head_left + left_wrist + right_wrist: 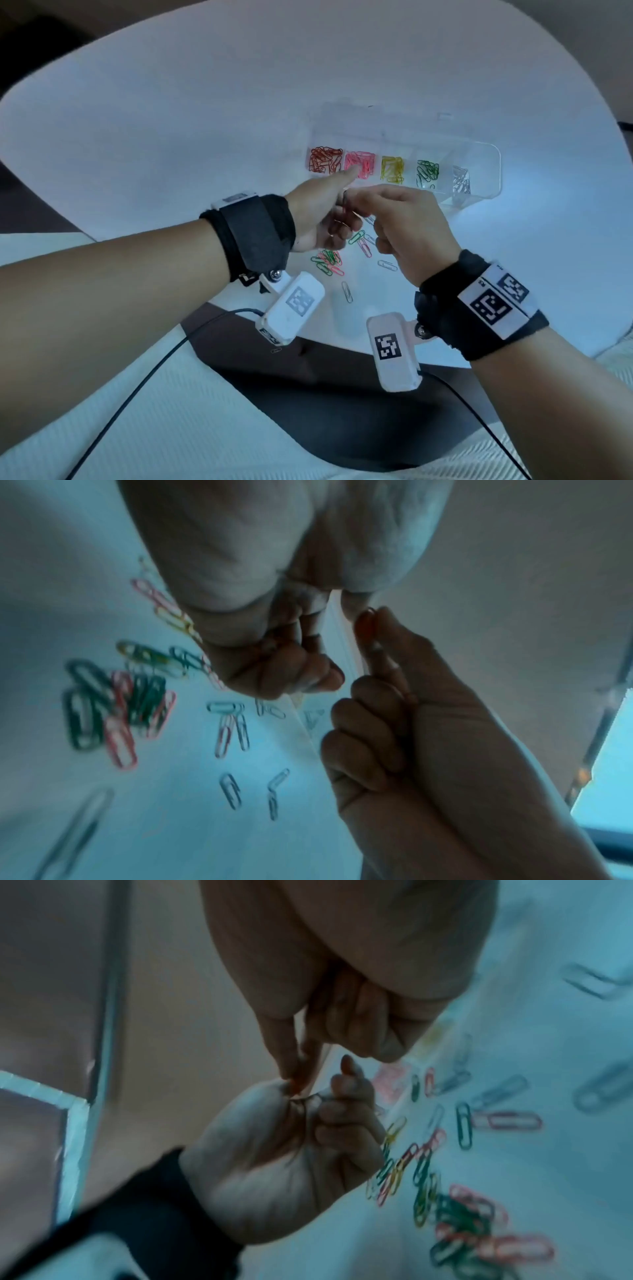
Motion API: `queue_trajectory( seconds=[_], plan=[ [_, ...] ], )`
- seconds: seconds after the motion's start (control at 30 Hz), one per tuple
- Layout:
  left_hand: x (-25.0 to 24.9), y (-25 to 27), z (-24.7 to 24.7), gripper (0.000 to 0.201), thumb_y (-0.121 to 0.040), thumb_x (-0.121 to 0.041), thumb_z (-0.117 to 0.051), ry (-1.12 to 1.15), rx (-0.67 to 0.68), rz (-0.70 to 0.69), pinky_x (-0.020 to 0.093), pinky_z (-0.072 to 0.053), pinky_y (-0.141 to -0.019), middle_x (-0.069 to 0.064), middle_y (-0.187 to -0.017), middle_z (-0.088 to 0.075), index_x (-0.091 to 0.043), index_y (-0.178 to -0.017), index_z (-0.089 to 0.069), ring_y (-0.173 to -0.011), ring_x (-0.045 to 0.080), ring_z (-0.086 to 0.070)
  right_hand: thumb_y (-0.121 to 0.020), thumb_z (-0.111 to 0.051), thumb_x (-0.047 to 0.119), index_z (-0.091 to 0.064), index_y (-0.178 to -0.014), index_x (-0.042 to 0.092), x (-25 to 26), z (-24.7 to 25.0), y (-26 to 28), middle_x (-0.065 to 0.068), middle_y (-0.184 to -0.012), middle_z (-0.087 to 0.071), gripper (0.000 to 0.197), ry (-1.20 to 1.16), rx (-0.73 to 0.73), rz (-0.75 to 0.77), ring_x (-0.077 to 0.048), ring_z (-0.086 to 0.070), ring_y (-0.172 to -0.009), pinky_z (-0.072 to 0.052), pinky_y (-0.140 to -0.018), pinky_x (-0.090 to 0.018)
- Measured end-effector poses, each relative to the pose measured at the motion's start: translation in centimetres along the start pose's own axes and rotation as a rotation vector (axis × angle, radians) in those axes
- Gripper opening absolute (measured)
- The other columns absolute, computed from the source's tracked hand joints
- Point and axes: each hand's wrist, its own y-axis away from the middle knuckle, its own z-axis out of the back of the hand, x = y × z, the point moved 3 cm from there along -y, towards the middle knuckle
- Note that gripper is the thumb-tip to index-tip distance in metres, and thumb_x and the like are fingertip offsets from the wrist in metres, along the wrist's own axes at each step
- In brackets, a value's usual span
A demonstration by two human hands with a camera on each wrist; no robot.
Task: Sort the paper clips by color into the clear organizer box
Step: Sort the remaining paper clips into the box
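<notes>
White counter, clear organizer box on it – your left hand and right hand both pinching one red clip, loose clips beneath.

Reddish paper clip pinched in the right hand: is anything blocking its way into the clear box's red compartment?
Nothing visible does. The clear plastic organizer box lies open, its red compartment uncovered. Only the forefinger of the left hand, reaching over the pink section, lies near the path of the reddish paper clip.

No readable text anywhere; the wrist bands carry only black-and-white square marker patterns.
</notes>
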Motion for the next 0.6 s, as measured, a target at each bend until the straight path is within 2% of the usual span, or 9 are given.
queue_trajectory(
  seconds=[0.07,0.1,0.17,0.2,0.27,0.37,0.43,0.5,0.6],
  plan=[
    [0.1,0.3,-0.6,0.043,-0.095,-0.054,-0.040,0.081,0.087,0.029,0.021,-0.032,-0.045,0.003,-0.059,-0.046,-0.015,-0.088,-0.056,-0.048,0.014,-0.038,-0.087,-0.068,0.022,-0.073,-0.084,0.012,0.8,-0.3,0.1,0.008,-0.047,-0.051,0.012,0.144,-0.011,0.047,-0.004,-0.038,-0.034,-0.030,-0.038,-0.019],
    [-0.1,0.4,-0.6,0.040,-0.096,-0.050,-0.041,0.097,0.091,0.041,0.019,-0.027,-0.042,0.000,-0.055,-0.041,-0.016,-0.080,-0.053,-0.045,0.012,-0.033,-0.089,-0.066,0.026,-0.070,-0.082,0.014,1.0,-0.4,-0.1,0.009,-0.046,-0.049,0.014,0.157,-0.027,0.034,-0.004,-0.038,-0.034,-0.031,-0.039,-0.020],
    [-0.7,0.6,-0.1,0.045,-0.097,-0.044,-0.042,0.095,0.032,0.052,0.015,-0.012,-0.040,-0.005,-0.051,-0.024,-0.021,-0.059,-0.037,-0.040,0.010,-0.016,-0.090,-0.064,0.031,-0.057,-0.079,0.018,1.3,-0.3,-0.4,0.008,-0.050,-0.044,0.018,0.014,-0.054,-0.051,-0.008,-0.037,-0.040,-0.031,-0.042,-0.024],
    [-1.1,0.7,0.2,0.047,-0.097,-0.042,-0.042,0.074,-0.014,0.046,0.015,-0.008,-0.040,-0.006,-0.052,-0.019,-0.023,-0.055,-0.030,-0.041,0.010,-0.010,-0.091,-0.064,0.032,-0.053,-0.080,0.018,1.5,-0.2,-0.6,0.005,-0.055,-0.042,0.021,-0.101,-0.074,-0.095,-0.011,-0.036,-0.044,-0.030,-0.044,-0.025],
    [-2.2,0.9,1.0,0.047,-0.097,-0.040,-0.044,0.038,-0.094,0.011,0.015,-0.006,-0.040,-0.006,-0.052,-0.017,-0.024,-0.056,-0.028,-0.041,0.010,-0.008,-0.093,-0.061,0.030,-0.050,-0.082,0.015,2.2,0.1,-1.2,0.000,-0.061,-0.040,0.021,-0.272,-0.108,-0.151,-0.014,-0.038,-0.051,-0.031,-0.049,-0.026],
    [-3.7,1.1,2.1,0.043,-0.098,-0.035,-0.043,0.096,-0.160,-0.068,0.018,-0.010,-0.041,-0.006,-0.052,-0.023,-0.022,-0.058,-0.033,-0.043,0.010,-0.012,-0.094,-0.058,0.031,-0.049,-0.087,0.013,3.1,0.2,-2.2,-0.004,-0.068,-0.042,0.021,-0.436,-0.126,-0.216,-0.016,-0.040,-0.058,-0.035,-0.056,-0.026],
    [-4.5,1.1,2.6,0.040,-0.099,-0.032,-0.042,0.175,-0.164,-0.096,0.018,-0.017,-0.041,-0.005,-0.054,-0.027,-0.020,-0.061,-0.037,-0.043,0.010,-0.018,-0.095,-0.057,0.034,-0.049,-0.098,0.010,3.7,0.1,-2.9,-0.007,-0.076,-0.047,0.026,-0.545,-0.135,-0.258,-0.018,-0.045,-0.062,-0.043,-0.059,-0.027],
    [-5.0,1.2,3.1,0.038,-0.099,-0.030,-0.041,0.245,-0.177,-0.119,0.017,-0.026,-0.042,-0.002,-0.056,-0.034,-0.018,-0.064,-0.043,-0.044,0.010,-0.027,-0.096,-0.054,0.039,-0.051,-0.111,0.005,4.0,0.0,-3.3,-0.012,-0.092,-0.055,0.037,-0.637,-0.116,-0.288,-0.021,-0.058,-0.073,-0.053,-0.072,-0.030],
    [-5.5,1.3,3.5,0.036,-0.099,-0.028,-0.043,0.307,-0.236,-0.149,0.020,-0.041,-0.047,0.002,-0.059,-0.048,-0.011,-0.070,-0.055,-0.048,0.013,-0.042,-0.097,-0.050,0.046,-0.053,-0.119,0.000,3.9,0.0,-3.8,-0.020,-0.111,-0.058,0.051,-0.733,-0.068,-0.302,-0.029,-0.065,-0.092,-0.056,-0.085,-0.035]
  ],
)
